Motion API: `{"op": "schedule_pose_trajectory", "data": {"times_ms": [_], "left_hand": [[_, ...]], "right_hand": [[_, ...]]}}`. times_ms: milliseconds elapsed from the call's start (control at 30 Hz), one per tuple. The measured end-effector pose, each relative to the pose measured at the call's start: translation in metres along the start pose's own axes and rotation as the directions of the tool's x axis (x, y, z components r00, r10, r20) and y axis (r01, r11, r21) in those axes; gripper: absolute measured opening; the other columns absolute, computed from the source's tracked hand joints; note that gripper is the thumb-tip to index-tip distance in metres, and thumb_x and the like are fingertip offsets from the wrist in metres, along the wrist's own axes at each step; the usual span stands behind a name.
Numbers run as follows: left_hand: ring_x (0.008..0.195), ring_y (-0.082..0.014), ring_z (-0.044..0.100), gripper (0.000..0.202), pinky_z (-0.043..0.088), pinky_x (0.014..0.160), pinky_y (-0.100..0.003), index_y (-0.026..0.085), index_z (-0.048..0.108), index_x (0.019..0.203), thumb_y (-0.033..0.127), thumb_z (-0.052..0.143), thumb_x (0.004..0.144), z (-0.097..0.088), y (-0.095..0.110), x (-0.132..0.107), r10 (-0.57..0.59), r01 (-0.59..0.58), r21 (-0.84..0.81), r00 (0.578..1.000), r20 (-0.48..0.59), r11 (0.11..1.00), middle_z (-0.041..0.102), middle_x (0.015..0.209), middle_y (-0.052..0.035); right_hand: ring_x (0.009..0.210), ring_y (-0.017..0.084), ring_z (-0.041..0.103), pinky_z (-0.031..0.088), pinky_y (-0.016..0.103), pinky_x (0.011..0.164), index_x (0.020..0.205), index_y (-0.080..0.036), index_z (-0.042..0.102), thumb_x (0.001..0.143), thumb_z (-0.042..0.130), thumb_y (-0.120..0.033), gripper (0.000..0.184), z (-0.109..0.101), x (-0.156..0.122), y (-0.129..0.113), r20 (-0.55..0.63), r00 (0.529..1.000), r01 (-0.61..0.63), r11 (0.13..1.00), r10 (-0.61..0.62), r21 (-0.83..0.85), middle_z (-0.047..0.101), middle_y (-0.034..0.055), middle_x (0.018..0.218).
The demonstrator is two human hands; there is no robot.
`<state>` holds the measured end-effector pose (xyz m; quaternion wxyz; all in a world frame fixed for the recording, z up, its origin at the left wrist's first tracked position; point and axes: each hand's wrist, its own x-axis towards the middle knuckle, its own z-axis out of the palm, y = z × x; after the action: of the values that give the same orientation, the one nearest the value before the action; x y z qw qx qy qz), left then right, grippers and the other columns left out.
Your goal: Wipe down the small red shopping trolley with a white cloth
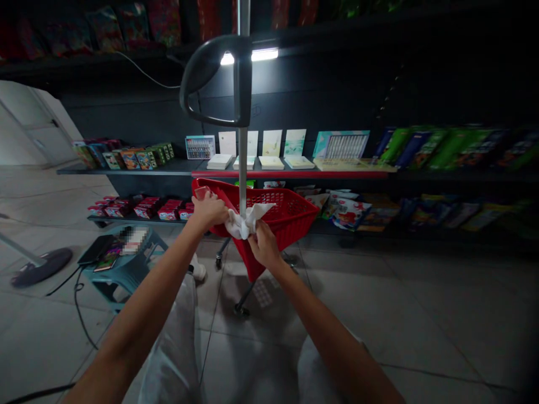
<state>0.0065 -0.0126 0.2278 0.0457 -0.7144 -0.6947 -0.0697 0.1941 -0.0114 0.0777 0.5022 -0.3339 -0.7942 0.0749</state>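
Observation:
A white cloth [243, 223] is bunched round the foot of an upright metal pole [243, 168], where the pole meets the rim of a red shopping basket on wheels [290, 216]. My right hand [266, 245] pinches the cloth's right side, just below the rim. On the other side, my left hand [210, 210] is closed at the cloth's left end, over the basket's left rim; its fingertips are partly hidden. A black loop handle [242, 84] is fixed to the pole above both hands.
Behind the basket, a shelf [160, 167] holds books [272, 163], small boxes [130, 159] and green packets [450, 147]. Snack bags [347, 210] lie lower down. At left stand a blue stool [122, 278] with dark flat items on it, cables and a round pole base [42, 267].

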Motion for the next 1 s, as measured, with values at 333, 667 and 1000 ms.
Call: {"op": "schedule_pose_trajectory", "data": {"times_ms": [333, 667, 1000], "left_hand": [[0.101, -0.0361, 0.074, 0.053, 0.052, 0.085, -0.044, 0.015, 0.074, 0.108, 0.036, 0.026, 0.103, 0.017, 0.009, -0.041, -0.111, 0.121, 0.063, 0.984, -0.141, 0.991, 0.077, 0.103, -0.0206], [0.1, -0.033, 0.072, 0.052, 0.045, 0.08, -0.037, 0.018, 0.071, 0.118, 0.038, 0.024, 0.104, 0.025, -0.04, -0.035, -0.217, 0.248, 0.107, 0.945, -0.245, 0.963, 0.076, 0.101, -0.0179], [0.101, -0.0325, 0.071, 0.05, 0.04, 0.078, -0.036, 0.019, 0.069, 0.118, 0.035, 0.023, 0.103, 0.03, -0.068, -0.017, -0.205, 0.245, 0.118, 0.939, -0.276, 0.962, 0.075, 0.103, -0.0176]], "right_hand": [[0.115, 0.03, 0.062, 0.05, 0.044, 0.104, 0.126, -0.015, 0.061, 0.089, 0.051, -0.014, 0.038, -0.007, 0.001, 0.019, 0.106, 0.984, -0.127, 0.982, 0.142, -0.137, 0.066, 0.0176, 0.122], [0.112, 0.024, 0.064, 0.052, 0.034, 0.097, 0.142, -0.016, 0.057, 0.089, 0.054, -0.015, 0.053, -0.049, -0.017, 0.095, 0.14, 0.95, -0.217, 0.911, 0.28, -0.351, 0.065, 0.0142, 0.127], [0.084, 0.023, 0.065, 0.043, 0.029, 0.071, 0.1, -0.018, 0.07, 0.083, 0.066, -0.032, 0.022, -0.109, -0.037, 0.149, -0.152, 0.751, -0.648, 0.675, 0.642, -0.353, 0.073, 0.0118, 0.097]]}}
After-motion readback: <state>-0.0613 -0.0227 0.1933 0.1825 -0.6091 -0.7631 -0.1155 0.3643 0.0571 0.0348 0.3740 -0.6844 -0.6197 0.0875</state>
